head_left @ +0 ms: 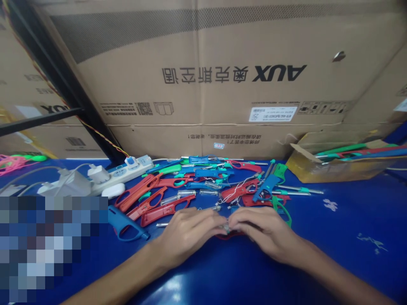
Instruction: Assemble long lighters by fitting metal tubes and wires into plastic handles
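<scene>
My left hand (pixel 197 228) and my right hand (pixel 267 231) meet over the front of the table, fingertips pinched together. A small pale part shows between them, too hidden by the fingers to name. Just under the fingertips peeks the edge of a red plastic piece (pixel 229 235), mostly covered by my hands. Beyond lie loose lighter parts: red casing halves (pixel 165 210), a blue casing half (pixel 267 187), clear tubes (pixel 187 193) and metal rods with green ends (pixel 295 190). A blue lighter handle (pixel 127 224) lies left of my left hand.
A power strip (pixel 127 171) with white plugs (pixel 68 184) stands at the back left. At the back right is an open cardboard box (pixel 337 167) holding long lighters. A large carton (pixel 203 101) walls off the back of the blue table (pixel 337 237).
</scene>
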Demonstrator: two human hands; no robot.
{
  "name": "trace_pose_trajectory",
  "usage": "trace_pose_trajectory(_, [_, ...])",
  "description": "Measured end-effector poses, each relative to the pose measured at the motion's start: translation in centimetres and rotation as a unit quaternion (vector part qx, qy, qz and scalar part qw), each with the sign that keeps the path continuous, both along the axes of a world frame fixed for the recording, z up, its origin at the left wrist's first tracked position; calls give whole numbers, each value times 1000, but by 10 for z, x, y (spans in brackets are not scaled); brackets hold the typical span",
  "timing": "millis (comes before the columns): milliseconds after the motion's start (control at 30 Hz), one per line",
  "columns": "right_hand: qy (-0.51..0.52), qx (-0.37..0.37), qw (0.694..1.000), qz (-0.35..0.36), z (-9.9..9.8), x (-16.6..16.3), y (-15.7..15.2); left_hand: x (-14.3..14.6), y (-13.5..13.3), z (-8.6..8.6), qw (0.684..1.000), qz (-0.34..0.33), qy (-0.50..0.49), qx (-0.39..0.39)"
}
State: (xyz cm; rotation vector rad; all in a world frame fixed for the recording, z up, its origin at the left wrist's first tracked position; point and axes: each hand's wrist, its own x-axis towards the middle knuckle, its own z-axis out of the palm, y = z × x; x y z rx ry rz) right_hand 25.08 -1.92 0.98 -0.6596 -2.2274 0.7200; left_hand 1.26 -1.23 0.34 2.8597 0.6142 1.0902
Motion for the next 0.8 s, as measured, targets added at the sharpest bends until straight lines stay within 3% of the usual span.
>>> trace_pose_trajectory(367, [-19,3,999,-28,-1,2,4,2,3,-9,993,5,-44,-109])
trace_pose_trajectory(533, [-53,28,995,-82,-1,8,5,0,4,-6,995,17,-39,-89])
trace_pose_trajectory(800, [-118,93,987,-61,-7,6,7,0,2,1,998,21,-34,-51])
